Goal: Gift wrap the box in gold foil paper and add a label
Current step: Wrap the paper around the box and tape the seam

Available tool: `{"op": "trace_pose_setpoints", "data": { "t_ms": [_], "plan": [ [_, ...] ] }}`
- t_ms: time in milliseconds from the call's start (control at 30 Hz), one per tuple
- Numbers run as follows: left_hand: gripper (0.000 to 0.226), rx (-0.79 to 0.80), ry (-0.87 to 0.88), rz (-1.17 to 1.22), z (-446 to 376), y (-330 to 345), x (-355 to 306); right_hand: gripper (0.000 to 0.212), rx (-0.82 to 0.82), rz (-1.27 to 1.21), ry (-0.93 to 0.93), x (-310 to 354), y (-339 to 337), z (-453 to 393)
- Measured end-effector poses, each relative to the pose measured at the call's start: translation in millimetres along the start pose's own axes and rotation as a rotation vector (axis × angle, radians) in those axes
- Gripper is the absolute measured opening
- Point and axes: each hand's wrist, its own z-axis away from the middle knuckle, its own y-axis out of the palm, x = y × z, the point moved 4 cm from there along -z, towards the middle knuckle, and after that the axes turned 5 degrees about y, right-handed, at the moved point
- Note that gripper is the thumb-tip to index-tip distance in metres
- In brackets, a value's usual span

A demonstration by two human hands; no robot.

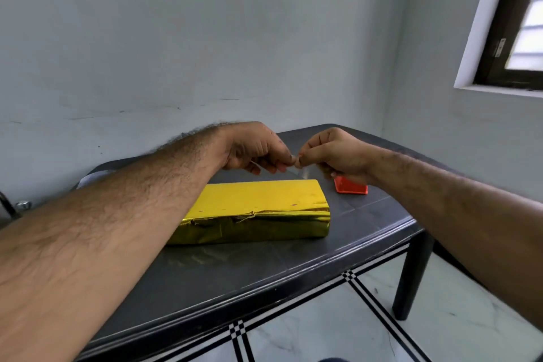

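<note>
A flat rectangular box [255,209], wrapped in shiny gold foil that is creased and slightly torn along its near edge, is laid on the dark, smooth-topped bench [264,279]. Above its far side the left hand [255,150] and right hand [335,156] are brought together, fingertips pinched on a small, thin, pale strip [289,164] (too small for its material to be told). A flat orange-red piece [351,186] with rounded corners is seen on the bench just under the right hand.
</note>
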Motion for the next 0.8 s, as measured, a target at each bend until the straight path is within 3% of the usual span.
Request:
{"op": "trace_pose_setpoints", "data": {
  "t_ms": [33, 200, 300, 400, 500, 633, 733, 800],
  "plan": [
    [0.015, -0.011, 0.000, 0.005, 2.4, 0.3, 3.0, 0.007, 0.003, 0.007, 0.007, -0.5, 2.9, 1.0],
    [0.009, -0.089, -0.001, 0.040, 7.8, 2.8, 12.4, 0.042, 0.035, 0.018, 0.079, -11.5, 9.0, -1.4],
    [0.012, -0.124, -0.033, 0.048, 7.8, 10.8, 19.9, 0.026, 0.051, 0.003, 0.148, -22.5, 11.7, -0.5],
    [0.007, -0.213, -0.055, 0.137, 8.3, 11.1, 31.8, 0.028, -0.046, 0.165, 0.212, -39.6, 3.7, -1.9],
    [0.003, -0.258, -0.070, 0.263, 10.9, 7.4, 49.2, 0.033, -0.146, 0.318, 0.017, -50.8, 2.1, 4.7],
    [0.011, -0.128, -0.195, 0.388, 9.9, 28.3, 67.7, 0.052, 0.046, 0.549, -0.272, -59.1, 23.9, 19.3],
    [0.016, -0.104, -0.269, 0.439, 8.3, 39.5, 74.8, 0.047, 0.124, 0.826, -0.368, -68.8, 35.9, 20.8],
    [0.017, -0.109, -0.302, 0.458, 8.3, 40.7, 78.1, 0.043, 0.105, 0.863, -0.407, -73.9, 39.4, 20.9]
  ]
}}
